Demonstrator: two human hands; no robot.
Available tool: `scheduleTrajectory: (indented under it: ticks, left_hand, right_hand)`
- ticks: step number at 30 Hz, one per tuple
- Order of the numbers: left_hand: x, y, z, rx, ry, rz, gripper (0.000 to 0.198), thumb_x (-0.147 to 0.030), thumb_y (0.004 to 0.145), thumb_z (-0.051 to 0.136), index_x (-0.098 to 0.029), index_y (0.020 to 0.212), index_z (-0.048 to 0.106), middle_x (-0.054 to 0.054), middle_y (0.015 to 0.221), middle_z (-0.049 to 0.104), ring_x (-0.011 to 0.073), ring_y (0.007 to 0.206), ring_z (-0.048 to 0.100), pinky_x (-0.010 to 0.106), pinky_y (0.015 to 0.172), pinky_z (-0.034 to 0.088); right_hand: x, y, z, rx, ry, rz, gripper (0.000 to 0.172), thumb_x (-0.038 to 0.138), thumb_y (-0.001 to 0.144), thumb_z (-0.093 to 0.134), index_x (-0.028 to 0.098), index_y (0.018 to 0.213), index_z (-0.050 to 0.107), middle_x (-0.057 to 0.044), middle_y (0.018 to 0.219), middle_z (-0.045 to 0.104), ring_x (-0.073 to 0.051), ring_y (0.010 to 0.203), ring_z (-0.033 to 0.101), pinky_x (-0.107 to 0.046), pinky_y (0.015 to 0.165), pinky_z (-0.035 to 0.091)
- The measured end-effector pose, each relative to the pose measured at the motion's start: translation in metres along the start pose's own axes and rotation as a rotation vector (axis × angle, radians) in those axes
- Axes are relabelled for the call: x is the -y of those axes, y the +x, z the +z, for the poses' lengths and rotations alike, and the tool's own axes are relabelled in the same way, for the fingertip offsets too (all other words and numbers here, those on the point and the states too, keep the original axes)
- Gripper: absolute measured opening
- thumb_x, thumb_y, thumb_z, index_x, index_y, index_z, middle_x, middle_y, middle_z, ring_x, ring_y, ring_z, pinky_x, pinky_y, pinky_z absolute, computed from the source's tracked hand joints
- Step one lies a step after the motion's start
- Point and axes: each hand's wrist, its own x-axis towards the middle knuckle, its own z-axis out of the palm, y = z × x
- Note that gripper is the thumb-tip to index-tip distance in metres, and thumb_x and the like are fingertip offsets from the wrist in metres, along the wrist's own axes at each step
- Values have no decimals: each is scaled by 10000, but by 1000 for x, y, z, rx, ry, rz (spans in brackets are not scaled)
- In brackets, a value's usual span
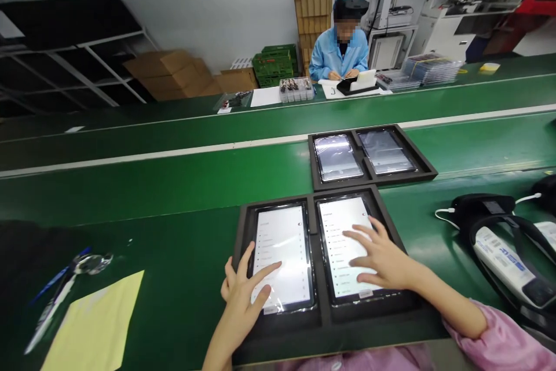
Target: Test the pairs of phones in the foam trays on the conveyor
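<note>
Two tablets with lit white list screens lie side by side in a black tray (318,278) at the bench's front edge. Over the lower left part of the left tablet (289,238) is my left hand (245,287), fingers spread, the index fingertip at the screen. My right hand (377,258) is spread above the right tablet (341,220), its fingertips over the list. Neither hand grips anything. Both tablets appear to wear clear film. Whether each fingertip presses the glass I cannot tell.
Behind stands a second black tray (428,173) with two dark-screened tablets. Yellow paper (95,324) and pens (54,307) lie at left. A strapped headset (499,243) with a white cable sits at right. Across the green line, a person in blue (339,55) works at a bench.
</note>
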Motion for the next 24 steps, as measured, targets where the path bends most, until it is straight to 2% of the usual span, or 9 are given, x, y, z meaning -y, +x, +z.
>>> scheduleTrajectory:
  ticks: [1, 3, 5, 7, 10, 14, 18, 21, 24]
  left_hand:
    - [-3, -1, -2, 19, -53, 37, 500, -649, 967, 308, -454, 1345, 572, -54, 1645, 36, 512, 1460, -3, 799, 1020, 257]
    - [-7, 0, -7, 71, -196, 71, 645, -751, 926, 241, -442, 1460, 429, -23, 1648, -13, 483, 1477, -6, 773, 1055, 240]
    - [-10, 5, -13, 134, -346, 17, 708, -763, 924, 192, -413, 1532, 285, 15, 1645, -35, 432, 1495, 44, 720, 1097, 248]
    - [-9, 22, -18, 145, -417, -89, 705, -721, 950, 217, -364, 1558, 213, 48, 1636, -58, 383, 1502, 102, 664, 1140, 246]
    - [-2, 65, -19, 22, -386, -160, 774, -685, 942, 319, -237, 1560, 194, 115, 1621, 3, 347, 1498, 151, 602, 1196, 199]
    - [10, 116, -1, -190, -355, -188, 783, -562, 934, 344, -75, 1530, 204, 226, 1552, 229, 346, 1464, 250, 571, 1216, 212]
    - [29, 122, 11, -263, -234, -88, 641, -409, 933, 326, -80, 1484, 335, 212, 1453, 423, 339, 1406, 360, 565, 1214, 250]
    - [51, 115, 7, -307, -185, -98, 623, -385, 922, 336, -104, 1477, 371, 186, 1411, 465, 326, 1368, 411, 528, 1208, 296]
    - [71, 113, -2, -325, -199, -172, 673, -401, 878, 382, -110, 1485, 369, 176, 1344, 493, 321, 1329, 445, 505, 1191, 336]
  right_hand:
    - [-10, -4, -7, -57, 30, 25, 256, 481, 1008, 562, 332, 1048, 767, -42, 1453, 416, -336, 1334, 334, -616, 1157, 68]
    - [-28, -10, -17, -214, 102, 78, 488, 530, 1067, 345, 304, 994, 772, -55, 1379, 471, -314, 1273, 387, -575, 1143, 175]
    - [-39, -12, -20, -379, 151, 129, 617, 556, 1080, 220, 273, 976, 758, -78, 1296, 514, -309, 1193, 445, -545, 1092, 270]
    - [-46, -12, -19, -486, 138, 163, 626, 540, 1089, 199, 257, 931, 734, -76, 1214, 551, -302, 1120, 495, -529, 1049, 307]
    - [-54, -18, -16, -606, 10, 304, 536, 493, 1090, 260, 259, 930, 715, -71, 1159, 567, -303, 1082, 523, -527, 1009, 322]
    - [-84, -36, -13, -776, -53, 624, 450, 573, 1025, 398, 228, 1163, 652, -129, 1163, 540, -346, 1084, 506, -535, 939, 381]
    - [-102, -39, 3, -738, 267, 638, 523, 647, 983, 428, 218, 1253, 555, -118, 1157, 546, -307, 1040, 535, -463, 895, 457]
    - [-88, -27, 15, -680, 362, 598, 520, 621, 991, 422, 224, 1320, 493, -113, 1219, 517, -300, 1106, 505, -457, 936, 449]
    - [-66, -16, 21, -622, 345, 560, 414, 488, 997, 431, 245, 1329, 480, -101, 1239, 509, -307, 1154, 470, -491, 983, 416]
